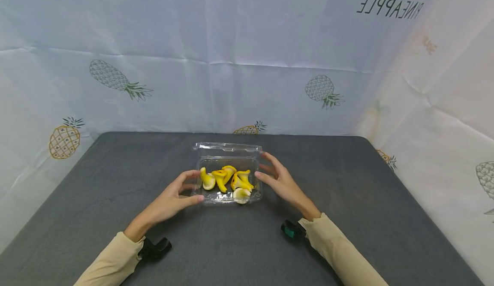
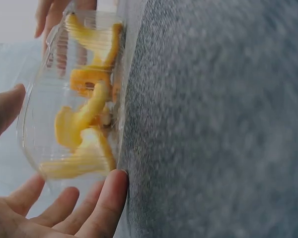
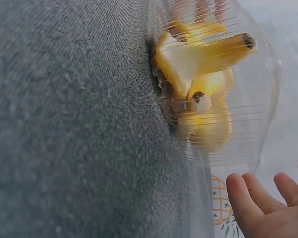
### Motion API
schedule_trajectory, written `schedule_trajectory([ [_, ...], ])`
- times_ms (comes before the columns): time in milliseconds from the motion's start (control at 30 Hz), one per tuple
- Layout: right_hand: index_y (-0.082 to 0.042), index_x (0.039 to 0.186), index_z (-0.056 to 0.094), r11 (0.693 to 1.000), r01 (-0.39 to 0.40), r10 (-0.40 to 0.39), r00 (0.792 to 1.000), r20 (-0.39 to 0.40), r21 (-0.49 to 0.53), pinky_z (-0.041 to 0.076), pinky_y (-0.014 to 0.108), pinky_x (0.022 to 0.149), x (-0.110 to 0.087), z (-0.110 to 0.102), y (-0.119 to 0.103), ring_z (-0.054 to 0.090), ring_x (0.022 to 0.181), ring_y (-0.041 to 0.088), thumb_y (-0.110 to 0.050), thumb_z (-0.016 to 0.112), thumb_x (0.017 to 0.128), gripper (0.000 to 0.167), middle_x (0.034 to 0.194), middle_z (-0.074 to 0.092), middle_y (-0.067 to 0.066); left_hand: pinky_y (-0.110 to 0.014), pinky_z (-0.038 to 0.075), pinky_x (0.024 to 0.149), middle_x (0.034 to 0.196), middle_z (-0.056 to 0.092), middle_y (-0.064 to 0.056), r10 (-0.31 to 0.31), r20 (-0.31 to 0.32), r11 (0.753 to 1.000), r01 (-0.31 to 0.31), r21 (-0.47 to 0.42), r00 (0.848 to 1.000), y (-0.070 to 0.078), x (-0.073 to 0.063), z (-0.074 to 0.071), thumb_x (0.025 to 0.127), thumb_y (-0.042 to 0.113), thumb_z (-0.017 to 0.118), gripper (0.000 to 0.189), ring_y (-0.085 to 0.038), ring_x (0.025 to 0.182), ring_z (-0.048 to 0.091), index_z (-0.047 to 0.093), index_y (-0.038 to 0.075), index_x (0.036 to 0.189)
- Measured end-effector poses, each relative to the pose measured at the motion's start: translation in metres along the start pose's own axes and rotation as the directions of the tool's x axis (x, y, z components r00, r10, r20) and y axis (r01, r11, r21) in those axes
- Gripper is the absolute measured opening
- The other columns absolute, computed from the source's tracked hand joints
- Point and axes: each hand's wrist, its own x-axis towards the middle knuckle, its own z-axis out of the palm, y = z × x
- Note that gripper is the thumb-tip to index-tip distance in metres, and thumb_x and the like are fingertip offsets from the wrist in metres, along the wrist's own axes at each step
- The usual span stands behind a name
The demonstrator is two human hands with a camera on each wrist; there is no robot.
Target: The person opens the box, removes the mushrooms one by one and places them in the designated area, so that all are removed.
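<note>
A clear plastic clamshell container rests on the dark table with its lid raised at the back. Inside lie several yellow mushrooms with pale undersides. At the container's left end is my left hand; in the left wrist view its fingers are at the wall and the thumb stands apart from it. Beside the right end, my right hand has its fingers spread. In the right wrist view, those fingers are extended just off the wall, holding nothing.
The dark grey table has rounded far corners. Behind it hangs a pale cloth printed with pineapples and mirrored lettering. Each wrist carries a black strap device, one at the left wrist and one at the right wrist.
</note>
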Motion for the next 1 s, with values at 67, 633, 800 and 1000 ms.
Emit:
schedule_trajectory([
  [67,-0.016,0.160,0.015,1.000,0.002,-0.002,1.000,0.008,0.006,0.040,0.058,0.114,0.002,0.001,0.000,0.032,0.148,0.037,-0.023,0.060,0.101,0.074,0.166,0.017,0.010,-0.051,0.054,0.100,0.158,0.026,-0.025,0.010,0.005,1.000,-0.010,-0.016,1.000,-0.001,0.001,0.001,0.094,0.025,0.070,0.075,-0.048,0.136,0.044,0.027,0.008,0.152],
  [633,-0.015,0.160,0.016,0.998,-0.058,0.057,0.998,0.041,0.033,0.038,0.059,0.116,0.011,0.003,0.004,0.033,0.148,0.036,-0.023,0.065,0.098,0.080,0.168,0.012,0.007,-0.049,0.055,0.099,0.159,0.023,-0.026,0.000,0.010,1.000,0.000,-0.031,1.000,0.002,0.001,0.003,0.092,0.023,0.072,0.085,-0.048,0.135,0.044,0.019,0.007,0.156],
  [800,-0.015,0.160,0.018,0.997,-0.073,0.073,0.996,0.044,0.009,0.038,0.059,0.116,0.011,0.003,0.008,0.034,0.147,0.036,-0.023,0.066,0.096,0.080,0.167,0.014,0.009,-0.052,0.053,0.101,0.157,0.025,-0.028,0.024,0.007,0.999,-0.024,-0.031,1.000,0.002,0.001,0.004,0.091,0.023,0.073,0.086,-0.049,0.136,0.043,0.020,0.006,0.156],
  [1000,-0.017,0.160,0.019,0.995,-0.091,0.094,0.994,0.059,-0.038,0.038,0.060,0.115,0.011,0.004,0.012,0.033,0.148,0.037,-0.027,0.066,0.096,0.079,0.167,0.014,0.009,-0.055,0.050,0.105,0.157,0.025,-0.027,0.036,-0.004,0.999,-0.036,-0.009,0.999,0.002,0.001,0.007,0.091,0.024,0.074,0.090,-0.050,0.140,0.037,0.017,0.004,0.157],
])
